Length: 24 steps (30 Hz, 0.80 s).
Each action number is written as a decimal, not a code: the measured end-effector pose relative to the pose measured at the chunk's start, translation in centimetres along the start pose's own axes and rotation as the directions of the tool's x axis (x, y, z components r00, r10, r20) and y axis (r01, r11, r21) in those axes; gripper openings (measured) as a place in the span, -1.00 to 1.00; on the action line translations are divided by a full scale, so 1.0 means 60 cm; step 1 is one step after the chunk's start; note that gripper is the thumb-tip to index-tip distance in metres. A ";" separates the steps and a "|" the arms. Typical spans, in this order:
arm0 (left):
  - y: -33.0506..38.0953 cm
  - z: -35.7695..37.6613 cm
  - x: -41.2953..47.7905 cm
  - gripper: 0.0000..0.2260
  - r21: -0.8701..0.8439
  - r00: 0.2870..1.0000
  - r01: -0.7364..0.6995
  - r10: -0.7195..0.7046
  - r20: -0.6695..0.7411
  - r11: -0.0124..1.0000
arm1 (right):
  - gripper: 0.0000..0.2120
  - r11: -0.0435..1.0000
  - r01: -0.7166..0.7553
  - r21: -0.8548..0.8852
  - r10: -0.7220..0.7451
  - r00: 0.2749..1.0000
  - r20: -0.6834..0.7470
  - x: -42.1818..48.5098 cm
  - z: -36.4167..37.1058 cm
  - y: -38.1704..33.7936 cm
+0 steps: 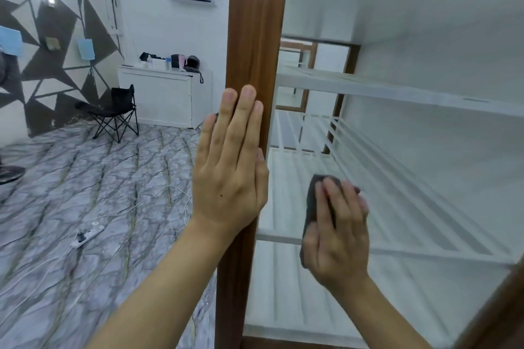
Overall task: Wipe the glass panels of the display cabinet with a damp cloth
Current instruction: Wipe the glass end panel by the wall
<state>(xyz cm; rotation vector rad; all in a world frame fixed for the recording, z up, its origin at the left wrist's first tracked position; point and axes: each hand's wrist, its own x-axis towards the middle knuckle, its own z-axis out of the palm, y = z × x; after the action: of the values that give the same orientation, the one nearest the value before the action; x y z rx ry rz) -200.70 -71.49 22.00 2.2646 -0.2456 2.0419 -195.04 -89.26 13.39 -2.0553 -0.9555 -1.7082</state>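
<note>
The display cabinet has a brown wooden frame post [253, 37] and a glass panel [411, 37] to its right, with white slatted shelves behind the glass. My left hand [231, 167] lies flat with straight fingers against the wooden post. My right hand [338, 229] presses a dark grey cloth [314, 201] flat against the lower part of the glass, fingers straight over it. Most of the cloth is hidden under the hand.
A marble-patterned floor [85, 235] lies to the left with a white power strip [88, 235] and cables. A black folding chair [116, 113] and a white low cabinet [164, 96] with items on top stand at the back wall. A shoe [10, 174] shows at the left edge.
</note>
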 end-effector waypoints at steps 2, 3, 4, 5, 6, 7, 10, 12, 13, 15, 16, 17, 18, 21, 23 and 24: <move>0.004 0.000 0.001 -0.55 0.013 1.000 0.009 -0.009 0.000 1.000 | -0.42 0.977 -0.192 0.093 0.202 0.972 -0.122 0.098 -0.003 0.002; 0.008 0.000 0.003 -0.55 0.023 1.000 0.017 -0.017 -0.005 1.000 | -0.43 0.964 -0.235 0.122 0.251 0.958 -0.140 0.128 0.002 -0.007; 0.012 -0.001 0.005 -0.56 0.033 0.999 0.029 -0.028 -0.017 0.999 | -0.44 0.969 -0.213 0.127 0.229 0.965 -0.127 0.134 0.005 -0.022; 0.018 -0.003 0.008 -0.56 0.041 0.998 0.040 -0.039 -0.039 0.998 | -0.45 0.986 -0.124 0.111 0.133 0.988 -0.084 0.111 0.012 -0.034; 0.025 -0.005 0.013 -0.57 0.048 0.997 0.041 -0.038 -0.065 0.998 | -0.46 0.997 -0.001 0.083 0.002 1.000 -0.010 0.062 0.022 -0.042; 0.033 -0.008 0.019 -0.58 0.052 0.996 0.022 -0.018 -0.087 0.998 | -0.45 0.991 0.130 0.044 -0.133 0.989 0.070 0.001 0.027 -0.041; 0.059 -0.008 0.036 -0.57 0.024 0.992 -0.100 0.101 -0.078 0.995 | -0.40 0.962 0.268 -0.052 -0.255 0.950 0.183 -0.103 0.000 0.028; 0.074 0.000 0.042 -0.56 -0.001 0.989 -0.145 0.145 -0.016 0.989 | -0.42 0.994 0.107 -0.026 -0.105 0.992 0.070 -0.057 -0.025 0.068; 0.078 0.007 0.044 -0.55 -0.014 0.988 -0.154 0.154 0.021 0.988 | -0.43 1.000 -0.020 0.012 0.020 1.000 -0.010 -0.009 -0.036 0.080; 0.083 0.019 0.047 -0.54 -0.034 0.989 -0.136 0.138 0.060 0.990 | -0.44 0.961 -0.243 0.133 0.260 0.956 -0.136 0.091 -0.045 0.082; 0.085 0.025 0.051 -0.54 -0.042 0.992 -0.111 0.113 0.060 0.993 | -0.45 0.943 -0.283 0.178 0.311 0.937 -0.161 0.126 -0.043 0.074; 0.086 0.030 0.055 -0.54 -0.049 0.995 -0.085 0.088 0.053 0.995 | -0.46 0.948 -0.256 0.191 0.288 0.943 -0.164 0.140 -0.040 0.061; 0.087 0.034 0.059 -0.55 -0.051 0.997 -0.067 0.070 0.046 0.996 | -0.45 0.968 -0.185 0.168 0.209 0.969 -0.135 0.128 -0.034 0.050; 0.088 0.045 0.060 -0.57 0.007 0.997 -0.065 0.064 0.041 0.998 | -0.45 0.998 0.052 0.034 -0.054 0.998 0.036 0.001 -0.017 0.047; 0.090 0.051 0.056 -0.60 0.064 0.996 -0.071 0.067 0.050 0.995 | -0.41 0.997 0.082 -0.004 -0.082 0.994 0.078 -0.053 -0.027 0.080; 0.092 0.052 0.055 -0.60 0.090 0.996 -0.071 0.067 0.054 0.993 | -0.38 0.998 0.056 -0.009 -0.055 0.997 0.060 -0.049 -0.035 0.096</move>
<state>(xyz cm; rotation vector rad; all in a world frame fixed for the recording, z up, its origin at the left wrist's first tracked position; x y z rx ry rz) -198.28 -77.66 24.68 2.3974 -0.2416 2.0712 -193.08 -95.62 12.13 -2.1165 -1.0332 -1.6910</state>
